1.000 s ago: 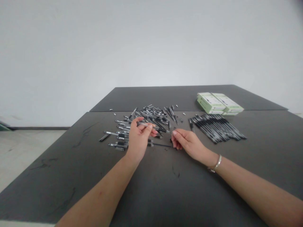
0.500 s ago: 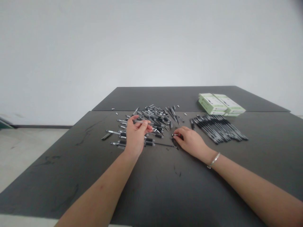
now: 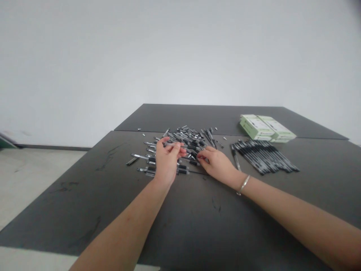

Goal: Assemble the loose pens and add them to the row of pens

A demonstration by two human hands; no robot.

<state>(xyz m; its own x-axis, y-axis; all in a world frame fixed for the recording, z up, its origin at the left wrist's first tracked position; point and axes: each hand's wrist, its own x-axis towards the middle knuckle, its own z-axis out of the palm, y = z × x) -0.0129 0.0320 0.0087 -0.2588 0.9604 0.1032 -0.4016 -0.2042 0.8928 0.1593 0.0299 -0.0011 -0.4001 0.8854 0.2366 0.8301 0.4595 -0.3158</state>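
Observation:
My left hand (image 3: 167, 160) is closed on a clear pen barrel (image 3: 172, 143), held level just above a loose heap of pen parts (image 3: 189, 140) on the dark table (image 3: 183, 210). My right hand (image 3: 216, 162) rests at the near edge of that heap, its fingers curled and pinched; what they hold is too small to make out. A silver bangle sits on the right wrist. The two hands are a short way apart, nearly touching.
A neat row of assembled black pens (image 3: 263, 155) lies to the right of the heap. Behind it stand two pale green boxes (image 3: 266, 128). A few single pens (image 3: 141, 157) lie left of my left hand. Small tips are scattered at the heap's far edge.
My right hand has moved left and forward from the bare table into the edge of the heap. My left hand with the barrel has barely shifted.

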